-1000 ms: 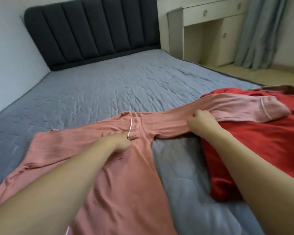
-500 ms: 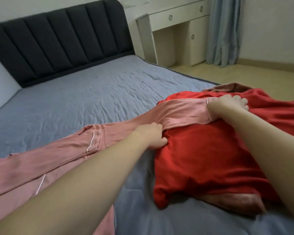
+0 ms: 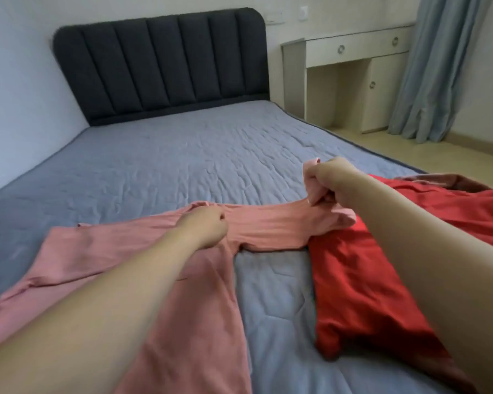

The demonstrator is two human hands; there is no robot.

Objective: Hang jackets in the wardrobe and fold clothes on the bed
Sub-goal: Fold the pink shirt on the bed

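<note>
Since the earlier frame, the right hand (image 3: 329, 182) has lifted the pink top's (image 3: 182, 294) cuff off the red garment (image 3: 362, 280) and now clenches it bunched above the sleeve, while the left hand (image 3: 204, 227) has slid back to pinch the shoulder area. Beyond both sets of fingers, bare grey bed (image 3: 168, 155) runs to the dark headboard (image 3: 165, 66). Right of the right hand, the bed edge borders open floor (image 3: 427, 149).
</note>
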